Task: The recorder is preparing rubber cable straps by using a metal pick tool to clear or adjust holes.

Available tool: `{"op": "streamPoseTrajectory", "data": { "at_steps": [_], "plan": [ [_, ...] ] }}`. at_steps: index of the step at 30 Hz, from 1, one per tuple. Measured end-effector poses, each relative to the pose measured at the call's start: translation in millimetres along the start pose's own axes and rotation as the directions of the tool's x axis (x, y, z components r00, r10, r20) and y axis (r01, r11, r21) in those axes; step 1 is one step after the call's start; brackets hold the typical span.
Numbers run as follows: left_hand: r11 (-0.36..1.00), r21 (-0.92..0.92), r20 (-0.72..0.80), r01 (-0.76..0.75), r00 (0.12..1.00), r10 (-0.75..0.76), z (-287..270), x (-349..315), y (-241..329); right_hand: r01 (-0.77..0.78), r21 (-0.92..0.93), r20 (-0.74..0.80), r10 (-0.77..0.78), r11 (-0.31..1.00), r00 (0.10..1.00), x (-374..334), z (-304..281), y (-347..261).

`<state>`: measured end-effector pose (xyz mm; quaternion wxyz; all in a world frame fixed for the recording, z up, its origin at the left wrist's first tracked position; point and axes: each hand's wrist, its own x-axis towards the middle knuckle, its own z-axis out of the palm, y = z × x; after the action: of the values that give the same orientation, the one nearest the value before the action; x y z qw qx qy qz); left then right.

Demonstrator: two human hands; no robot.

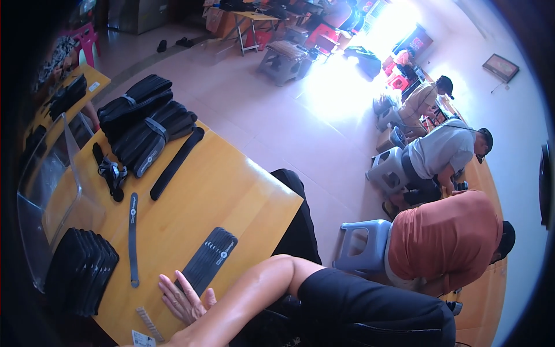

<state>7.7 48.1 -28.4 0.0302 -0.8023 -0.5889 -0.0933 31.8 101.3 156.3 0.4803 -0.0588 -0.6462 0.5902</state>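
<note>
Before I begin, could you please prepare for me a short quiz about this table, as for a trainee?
1. How many grey bands show around the dark bundles at the far end of the table?
2. What lies between the black pile at the left and the strap stack by the visible hand?
A) a pair of scissors
B) a single grey strap
C) a cap
3. True or false: the visible hand is clenched into a fist.

Key:
1. Two.
2. B.
3. False; its fingers are extended.
</note>
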Motion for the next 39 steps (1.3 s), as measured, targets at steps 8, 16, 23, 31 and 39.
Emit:
{"op": "streamPoseTrajectory", "data": {
  "at_steps": [8, 16, 23, 31, 39],
  "plan": [
    [0.11, -0.99, 0.04, 0.09, 0.919, -0.392, -57.6, -29.6, -30.3, -0.386, -0.264, -0.049, 0.388, 0.884, 0.92, -116.7, -88.8, -45.3],
    [-0.875, -0.476, 0.52, 0.086, 0.83, -0.201, -51.9, -57.4, -20.1, -0.81, -0.335, -0.3, 0.761, 0.481, 0.575, -196.3, -122.2, -65.6],
    [-0.241, -0.89, 0.455, 0.386, 0.779, -0.432, -51.1, -65.2, -7.1, -0.821, -0.362, -0.341, 0.757, 0.442, 0.557, -220.3, -137.7, -50.1],
    [-0.03, -0.895, 0.378, 0.444, 0.722, -0.579, -46.4, -52.3, -4.1, -0.894, -0.081, -0.572, 0.714, 0.441, 0.404, -227.6, -146.6, -27.9],
    [0.11, -0.906, 0.261, 0.408, 0.745, -0.614, -40.4, -45.7, -4.6, -0.899, -0.093, -0.634, 0.671, 0.428, 0.384, -226.0, -147.5, -21.2]
  ]
}}
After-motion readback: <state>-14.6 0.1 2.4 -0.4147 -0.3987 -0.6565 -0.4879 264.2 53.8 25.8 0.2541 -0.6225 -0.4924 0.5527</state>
